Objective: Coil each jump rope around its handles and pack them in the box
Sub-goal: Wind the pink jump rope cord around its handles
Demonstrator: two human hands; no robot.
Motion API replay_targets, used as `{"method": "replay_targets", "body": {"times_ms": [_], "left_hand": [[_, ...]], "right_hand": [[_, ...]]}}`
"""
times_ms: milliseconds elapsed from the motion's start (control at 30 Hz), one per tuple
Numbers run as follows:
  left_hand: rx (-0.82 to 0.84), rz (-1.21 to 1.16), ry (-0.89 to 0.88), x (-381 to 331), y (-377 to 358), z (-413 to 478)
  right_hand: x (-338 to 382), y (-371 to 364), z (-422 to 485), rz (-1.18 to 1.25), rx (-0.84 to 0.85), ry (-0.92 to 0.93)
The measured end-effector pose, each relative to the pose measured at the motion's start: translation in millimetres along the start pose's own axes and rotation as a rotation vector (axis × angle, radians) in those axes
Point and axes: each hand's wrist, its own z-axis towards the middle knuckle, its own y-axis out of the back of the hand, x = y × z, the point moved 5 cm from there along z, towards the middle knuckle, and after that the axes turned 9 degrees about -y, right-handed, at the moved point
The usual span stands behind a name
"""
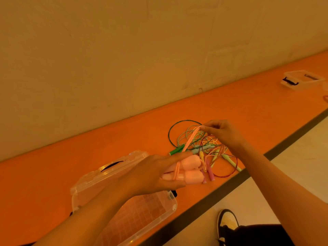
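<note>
In the head view, the left hand (152,176) is showing in the lower middle of the frame, its fingers and thumb curling round two pink handles (190,172) lying side by side, with one loop of cord already crossing them. The right hand (225,133), right of centre, is pinching the doubled pink cord (190,141) between thumb and fingertips and holding it stretched up and away from the handles. This rope is looking light and limp, so the cord is likely needing steady tension to keep each turn from slipping off the smooth, rounded handles. The handles are the stiff part and the sensible place to grip, while the cord is best pinched close to the wrap. Behind the hands, a tangled heap of other ropes (200,148) is lying on the orange counter (88,157), with dark green, pale green, maroon and yellowish cords. I am counting at least four ropes, but the tangle is hiding the exact number. A clear box (174,205) is sitting open at lower left under the left forearm, its lid (99,176) tipping back, with no rope showing in the part I can see. A second clear box (300,80) is sitting at upper right, making two boxes. One shoe (228,219) is peeking in at lower right
</note>
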Motion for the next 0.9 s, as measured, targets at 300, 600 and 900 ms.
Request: {"method": "replay_targets", "body": {"times_ms": [300, 600, 900], "left_hand": [[-0.191, -0.155, 0.036, 11.5, 12.4, -2.5], [-0.51, -0.35, 0.155, 29.2, 43.6, -18.4], [-0.899, -0.316, 0.327, 47.3, 63.6, -24.8]], "right_hand": [[-19.1, 0.3, 6.1, -0.091, 0.105, -0.04], [-20.0, 9.7, 5.2, -0.19, 0.158, 0.007], [-7.8, -40.2, -10.9, -0.522, 0.355, 0.206]]}}
